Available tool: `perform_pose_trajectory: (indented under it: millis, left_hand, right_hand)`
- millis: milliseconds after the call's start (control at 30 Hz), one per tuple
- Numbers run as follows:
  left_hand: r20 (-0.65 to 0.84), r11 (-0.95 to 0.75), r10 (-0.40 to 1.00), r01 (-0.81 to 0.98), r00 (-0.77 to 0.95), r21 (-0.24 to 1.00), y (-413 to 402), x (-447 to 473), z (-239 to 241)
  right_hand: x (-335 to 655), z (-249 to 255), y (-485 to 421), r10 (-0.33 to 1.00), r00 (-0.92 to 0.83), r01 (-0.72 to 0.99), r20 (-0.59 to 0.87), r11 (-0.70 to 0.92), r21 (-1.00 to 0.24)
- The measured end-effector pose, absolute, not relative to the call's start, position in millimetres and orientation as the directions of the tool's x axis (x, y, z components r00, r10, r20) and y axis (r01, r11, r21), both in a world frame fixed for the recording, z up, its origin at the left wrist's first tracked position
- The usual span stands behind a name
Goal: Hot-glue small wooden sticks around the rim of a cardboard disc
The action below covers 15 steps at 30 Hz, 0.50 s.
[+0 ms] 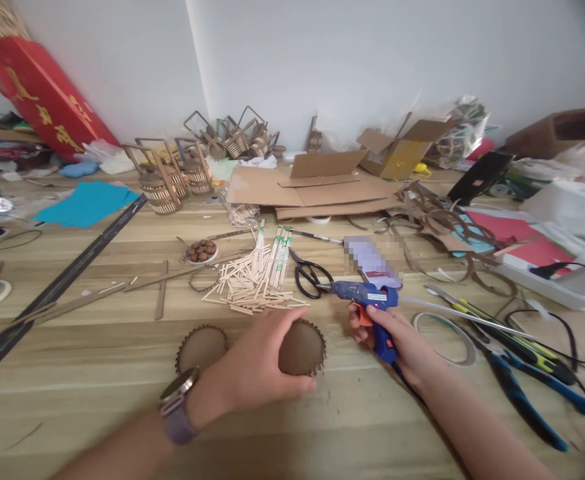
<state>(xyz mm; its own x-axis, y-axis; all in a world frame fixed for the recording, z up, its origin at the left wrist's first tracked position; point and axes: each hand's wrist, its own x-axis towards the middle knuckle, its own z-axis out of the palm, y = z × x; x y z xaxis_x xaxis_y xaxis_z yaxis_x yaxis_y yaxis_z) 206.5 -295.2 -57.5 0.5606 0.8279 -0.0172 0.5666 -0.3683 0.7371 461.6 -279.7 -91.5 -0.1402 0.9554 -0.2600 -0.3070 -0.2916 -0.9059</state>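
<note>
My left hand (pixel 252 363), with a watch on the wrist, curves around a round brown disc (pixel 302 348) with a notched edge, thumb and fingers on opposite sides of its rim. A second similar disc (pixel 201 348) lies on the table, partly behind that hand. My right hand (pixel 397 333) is wrapped around the handle of a blue hot glue gun (pixel 365 293) with an orange trigger, its nozzle pointing left. A clear glue stick (pixel 452 308) sticks out of the gun's back. Beyond the discs lies a loose pile of short wooden sticks (pixel 242 280).
Black-handled scissors (pixel 314 280) lie just past the nozzle. Pliers (pixel 517 393), a tape roll (pixel 445 339) and cables are at right. A bowl of brown beads (pixel 202 252), cardboard sheets (pixel 307 187), blue sheets (pixel 85 203) and small wooden buckets (pixel 157 187) stand farther back.
</note>
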Motion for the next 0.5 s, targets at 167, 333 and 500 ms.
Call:
perform_pose_trajectory:
  millis: [167, 333, 500]
  left_hand:
    - [-0.033, -0.279, 0.841, 0.484, 0.54, 0.83, -314.3, 195.1, -38.0]
    - [-0.095, -0.177, 0.784, 0.368, 0.613, 0.913, -320.2, 192.0, -42.2]
    - [-0.019, -0.319, 0.811, 0.469, 0.585, 0.823, -313.9, 195.2, -55.0]
  right_hand:
    - [460.7, -82.4, -284.4, 0.976, -0.112, -0.316, -0.185, -0.212, -0.925]
    - [463.1, -64.4, -291.1, 0.988, -0.113, -0.247, -0.108, -0.133, -0.96]
    - [471.1, -57.2, -292.7, 0.959, -0.277, 0.037, -0.06, -0.051, -0.998]
